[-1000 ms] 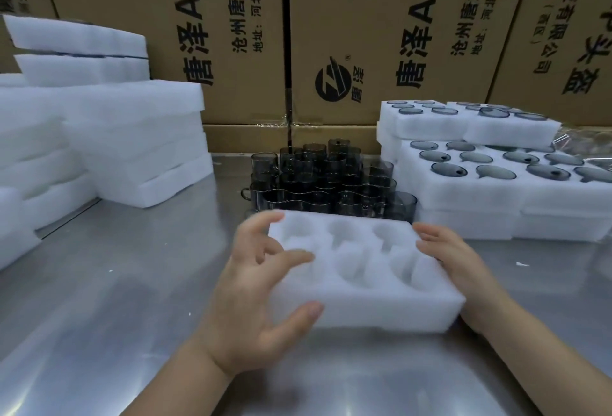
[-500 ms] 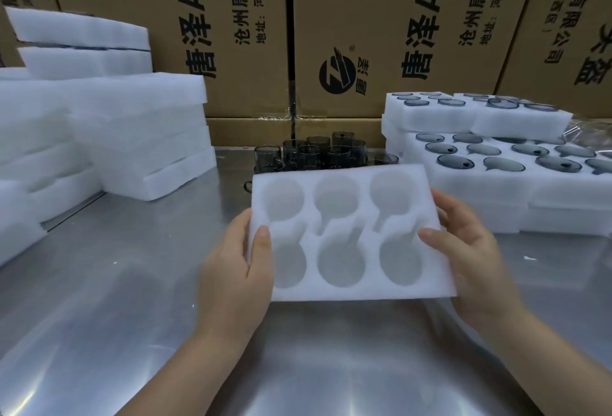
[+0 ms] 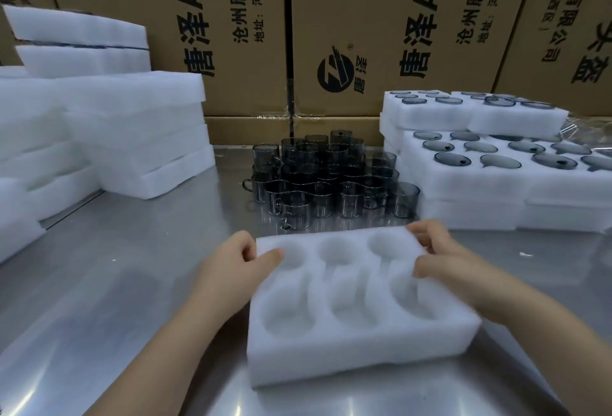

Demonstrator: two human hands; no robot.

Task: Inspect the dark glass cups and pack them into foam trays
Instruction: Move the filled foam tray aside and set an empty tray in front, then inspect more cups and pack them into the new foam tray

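White foam tray (image 3: 357, 349), its six pockets empty, lies on the steel table (image 3: 116, 283) as a person's left hand (image 3: 228, 266) and right hand (image 3: 443, 256) grip its far corners, thumbs on top. Dark glass cups (image 3: 328, 180) cluster just behind it, between stacked empty foam (image 3: 132, 137) at left and filled trays (image 3: 496, 184) at right, before printed cartons (image 3: 397, 18).

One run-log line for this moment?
left grip: holds foam tray, far-left corner | right grip: holds far-right corner | tray pockets: all empty | glass cups: loose behind tray
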